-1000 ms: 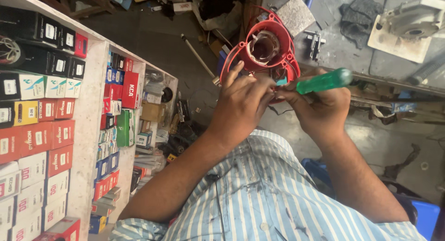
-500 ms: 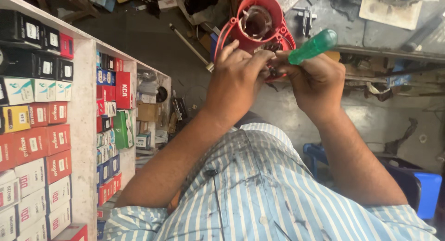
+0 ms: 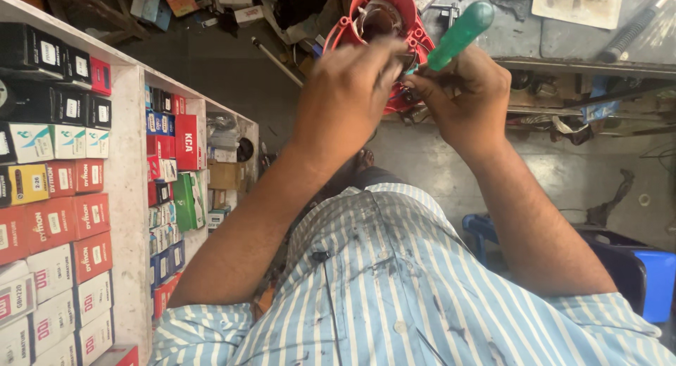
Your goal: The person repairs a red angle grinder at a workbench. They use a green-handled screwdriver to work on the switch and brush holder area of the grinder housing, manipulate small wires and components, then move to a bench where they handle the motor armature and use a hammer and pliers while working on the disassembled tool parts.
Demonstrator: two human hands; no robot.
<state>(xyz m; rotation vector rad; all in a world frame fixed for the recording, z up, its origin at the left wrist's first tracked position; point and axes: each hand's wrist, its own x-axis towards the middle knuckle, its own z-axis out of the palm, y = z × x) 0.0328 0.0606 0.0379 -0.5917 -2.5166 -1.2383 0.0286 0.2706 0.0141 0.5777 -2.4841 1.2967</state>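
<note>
- Red motor housing (image 3: pixel 384 28) held up near the edge of the bench (image 3: pixel 584 49), open end toward the camera; metal core visible inside, so already opened up.
- Left hand (image 3: pixel 348 91) closed on the housing rim, fingers curled over it.
- Right hand (image 3: pixel 468 98) clamped on a green-handled screwdriver (image 3: pixel 461 26), tip hidden between the hands; fastener unseen.
- Judged mid-work; housing not yet set down, tool not yet put aside.
- Shelves of boxed parts (image 3: pixel 63 197) on the left, untouched.

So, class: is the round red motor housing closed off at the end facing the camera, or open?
Open: the red housing shows bare metal parts inside its round mouth; no cover sits over it.
</note>
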